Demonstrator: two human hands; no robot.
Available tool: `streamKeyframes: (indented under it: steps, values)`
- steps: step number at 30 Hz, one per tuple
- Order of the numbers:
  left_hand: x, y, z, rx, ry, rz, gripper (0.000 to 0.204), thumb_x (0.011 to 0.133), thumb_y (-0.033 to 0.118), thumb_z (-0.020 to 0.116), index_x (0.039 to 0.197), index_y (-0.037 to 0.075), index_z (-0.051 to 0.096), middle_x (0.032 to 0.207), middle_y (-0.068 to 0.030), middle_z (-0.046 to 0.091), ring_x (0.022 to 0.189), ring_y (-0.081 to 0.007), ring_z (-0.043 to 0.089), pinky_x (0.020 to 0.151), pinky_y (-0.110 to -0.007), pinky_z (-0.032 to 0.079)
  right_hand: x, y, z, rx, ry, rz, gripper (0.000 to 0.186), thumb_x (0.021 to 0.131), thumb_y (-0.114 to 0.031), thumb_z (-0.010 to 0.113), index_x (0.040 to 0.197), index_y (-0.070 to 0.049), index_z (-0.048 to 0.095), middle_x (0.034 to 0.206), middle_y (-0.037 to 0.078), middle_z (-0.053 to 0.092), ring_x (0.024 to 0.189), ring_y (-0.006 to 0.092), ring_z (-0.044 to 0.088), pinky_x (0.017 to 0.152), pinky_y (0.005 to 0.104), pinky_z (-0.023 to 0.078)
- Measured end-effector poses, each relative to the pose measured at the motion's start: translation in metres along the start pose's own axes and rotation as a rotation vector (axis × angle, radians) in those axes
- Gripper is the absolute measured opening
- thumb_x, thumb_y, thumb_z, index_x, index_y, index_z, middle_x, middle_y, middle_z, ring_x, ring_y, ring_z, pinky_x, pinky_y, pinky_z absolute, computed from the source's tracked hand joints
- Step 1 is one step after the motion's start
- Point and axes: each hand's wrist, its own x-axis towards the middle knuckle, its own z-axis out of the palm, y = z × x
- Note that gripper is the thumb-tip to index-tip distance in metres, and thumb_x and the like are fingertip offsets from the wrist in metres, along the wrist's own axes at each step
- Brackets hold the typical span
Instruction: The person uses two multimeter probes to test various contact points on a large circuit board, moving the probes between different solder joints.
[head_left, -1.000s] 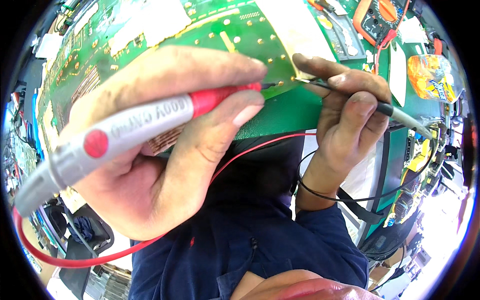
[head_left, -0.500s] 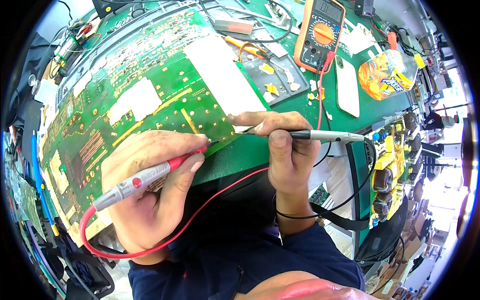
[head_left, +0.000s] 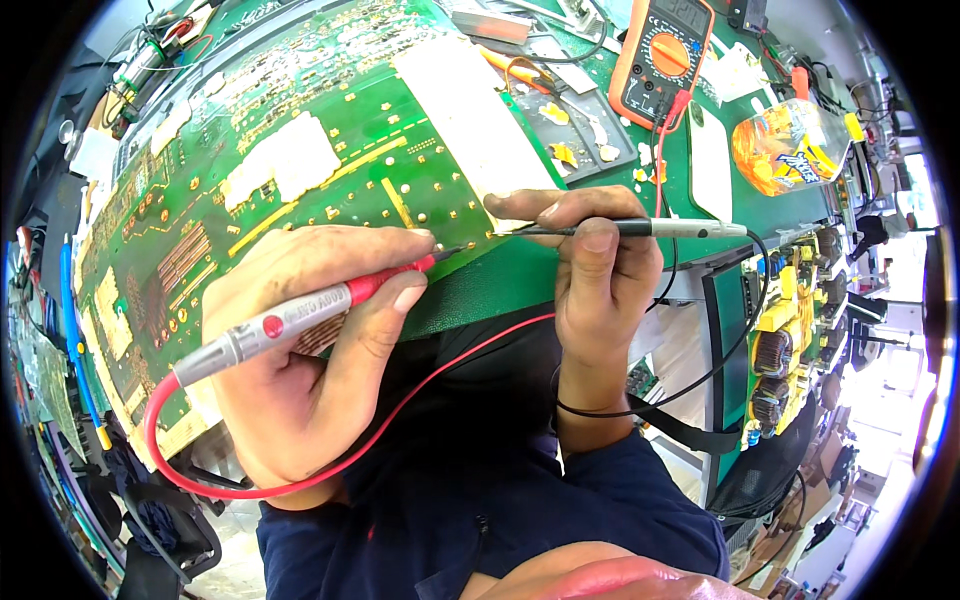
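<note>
My left hand [head_left: 310, 350] grips a red and grey meter probe [head_left: 275, 325], whose dark tip reaches the near right part of a large green circuit board [head_left: 350, 205]. My right hand [head_left: 600, 290] holds a black and grey probe [head_left: 685, 228] almost level, its tip near the same edge of the board, close to the red one's tip. Whether either tip touches a pad is too small to tell. A white strip [head_left: 455, 125] lies along the board's right part. An orange multimeter [head_left: 655, 75] lies beyond, with red and black leads plugged in.
At right, a white phone [head_left: 710, 170], an orange-labelled bottle [head_left: 780, 155] and a yellow component board [head_left: 775, 350]. Behind the green board sits a grey tray [head_left: 590, 130] with tools and scraps. A blue tool [head_left: 75, 340] lies at left; a bag [head_left: 775, 470] is lower right.
The view first widened and shifted sharply, then moved slightly, so the board and hands now sit higher than half a second ago. Both hands still hold their probes near the board's edge.
</note>
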Motion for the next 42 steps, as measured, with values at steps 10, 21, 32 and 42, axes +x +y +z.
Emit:
streamKeyframes:
  steps: [10, 21, 32, 42]
  values:
    - [-0.001, -0.007, -0.003, 0.082, 0.065, 0.128, 0.014, 0.081, -0.001, 0.062, 0.093, -0.008, 0.066, 0.086, -0.0128, 0.068, 0.075, -0.0133, 0.063, 0.065, -0.018, 0.046, -0.003, 0.003, -0.001, -0.107, 0.049, 0.024, 0.039, 0.101, -0.033, 0.037, 0.101, 0.004, 0.049, 0.102, 0.028, 0.061, 0.094, 0.0356, 0.065, 0.074, 0.0350, 0.057]
    - [-0.027, 0.009, -0.026, 0.256, 0.244, 0.103, 0.028, 0.084, 0.018, 0.061, 0.095, -0.008, 0.066, 0.092, -0.0173, 0.067, 0.083, -0.0196, 0.063, 0.079, -0.027, 0.046, 0.003, 0.017, -0.003, -0.145, -0.021, -0.389, 0.048, 0.099, -0.040, 0.036, 0.107, 0.004, 0.054, 0.103, 0.022, 0.061, 0.107, 0.0356, 0.058, 0.101, 0.0526, 0.038]
    - [-0.033, -0.004, -0.022, 0.200, 0.295, 0.093, 0.033, 0.082, 0.020, 0.057, 0.094, -0.010, 0.063, 0.085, -0.0221, 0.066, 0.076, -0.0274, 0.066, 0.074, -0.034, 0.053, -0.003, 0.016, 0.023, -0.319, -0.093, -0.398, 0.047, 0.097, -0.042, 0.040, 0.097, 0.002, 0.056, 0.077, 0.016, 0.062, 0.080, 0.0258, 0.063, 0.095, 0.0511, 0.042]
    - [-0.033, -0.011, -0.035, 0.313, 0.167, 0.166, 0.032, 0.086, 0.018, 0.054, 0.096, -0.011, 0.060, 0.085, -0.0246, 0.065, 0.072, -0.0310, 0.068, 0.072, -0.034, 0.054, 0.001, 0.013, 0.017, -0.434, -0.171, -0.428, 0.047, 0.100, -0.041, 0.034, 0.097, 0.001, 0.056, 0.074, 0.015, 0.060, 0.077, 0.0232, 0.062, 0.089, 0.0505, 0.046]
